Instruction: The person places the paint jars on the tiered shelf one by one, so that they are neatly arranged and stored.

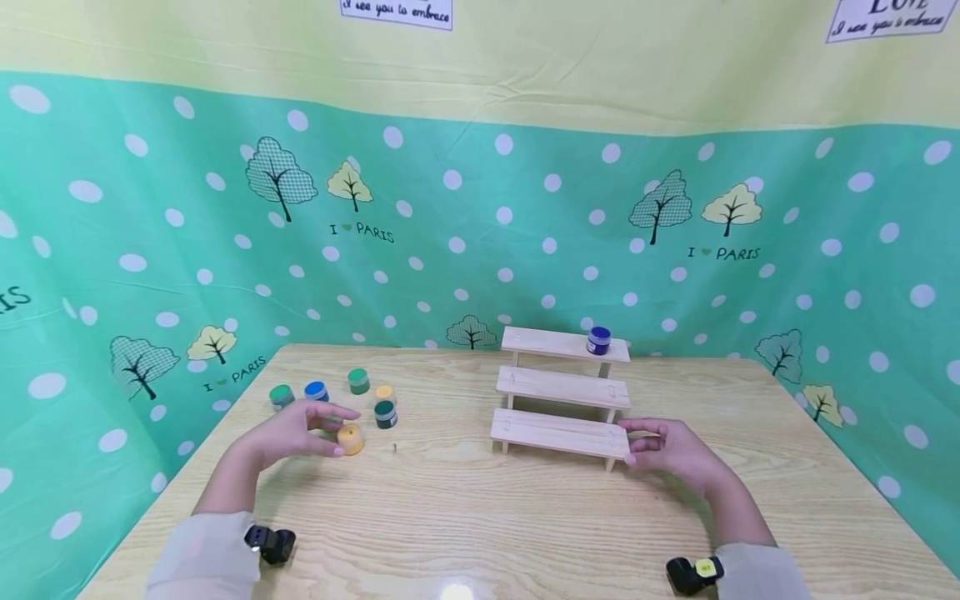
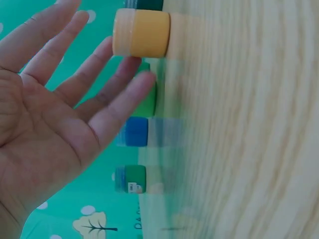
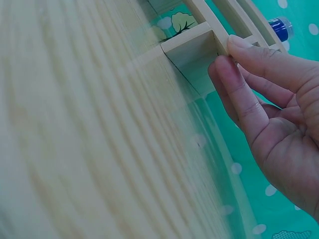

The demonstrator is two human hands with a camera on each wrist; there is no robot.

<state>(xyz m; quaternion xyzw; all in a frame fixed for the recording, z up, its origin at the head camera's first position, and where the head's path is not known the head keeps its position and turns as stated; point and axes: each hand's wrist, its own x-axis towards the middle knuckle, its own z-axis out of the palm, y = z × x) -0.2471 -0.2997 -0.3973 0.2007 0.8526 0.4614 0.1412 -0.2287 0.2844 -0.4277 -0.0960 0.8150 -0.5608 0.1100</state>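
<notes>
On the left side of the table my left hand reaches beside an orange paint jar, its fingers spread and its thumb near the jar's base. The left wrist view has that hand with an open palm and fingertips close to the orange jar. Over to the right, my right hand pinches the right end of the lowest step of a three-tier wooden stand. Its thumb lies on the step and a finger bends underneath in the right wrist view. A dark blue jar rests on the top tier.
Behind the orange jar are a dark green jar, a yellow-orange jar, a green jar, a blue jar and another green jar. A patterned curtain hangs along the table's back edge.
</notes>
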